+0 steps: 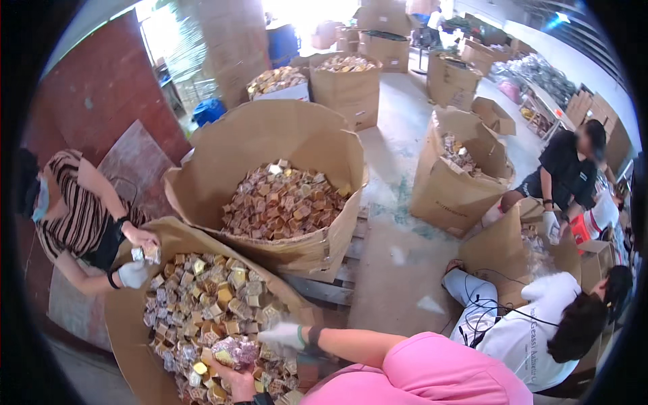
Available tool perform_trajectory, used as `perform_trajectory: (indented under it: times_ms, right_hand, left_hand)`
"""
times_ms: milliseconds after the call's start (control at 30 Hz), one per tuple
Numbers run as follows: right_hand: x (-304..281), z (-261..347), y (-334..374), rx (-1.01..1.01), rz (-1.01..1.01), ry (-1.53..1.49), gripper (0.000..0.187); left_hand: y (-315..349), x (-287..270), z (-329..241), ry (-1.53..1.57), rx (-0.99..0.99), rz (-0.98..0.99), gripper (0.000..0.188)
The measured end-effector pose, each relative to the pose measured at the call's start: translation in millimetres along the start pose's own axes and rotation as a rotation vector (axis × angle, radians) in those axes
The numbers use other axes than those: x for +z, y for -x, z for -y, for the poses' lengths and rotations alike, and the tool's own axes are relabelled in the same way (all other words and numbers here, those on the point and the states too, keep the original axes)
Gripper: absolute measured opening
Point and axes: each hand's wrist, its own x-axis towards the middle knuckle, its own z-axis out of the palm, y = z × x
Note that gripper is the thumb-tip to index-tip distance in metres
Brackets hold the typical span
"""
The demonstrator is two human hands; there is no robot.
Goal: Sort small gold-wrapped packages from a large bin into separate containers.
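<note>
My bare left hand (237, 382) is at the lower edge, palm up, its fingers curled under a shiny pinkish-silver clump (236, 353) of small blocky pieces. Beside it, my right hand (282, 335) in a white glove hovers over the box. Motion blurs its fingers, and whether it holds anything cannot be made out. A dark band circles that wrist, and a pink sleeve (439, 374) covers the upper arm. Below both hands, a large cardboard box (128, 337) holds a heap of small brown, gold and silver faceted blocks (202, 297).
Across this box, a person in a striped top (74, 202) holds similar pieces. Another large round-walled carton (277, 128) of blocks stands just beyond, on a pallet. To the right, two people sit by an open carton (499, 250). More filled cartons (347, 88) stand further back.
</note>
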Motion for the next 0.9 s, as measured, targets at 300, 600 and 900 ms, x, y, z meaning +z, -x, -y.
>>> perform_trajectory:
  times_ms: [300,600,900]
  right_hand:
    - [8.4,-4.6,13.3,0.041,0.315,-0.498,0.046]
    - [42.9,11.2,17.3,-0.207,0.002,0.287,0.042]
    - [69.6,8.9,16.7,-0.071,0.061,0.179,0.054]
  left_hand:
    - [-3.6,-11.6,-6.3,-0.344,0.12,0.495,0.063]
    - [8.7,-2.6,-7.4,-0.057,0.18,-0.056,0.073]
    - [-2.6,-20.5,1.8,-0.038,0.112,-0.119,0.083]
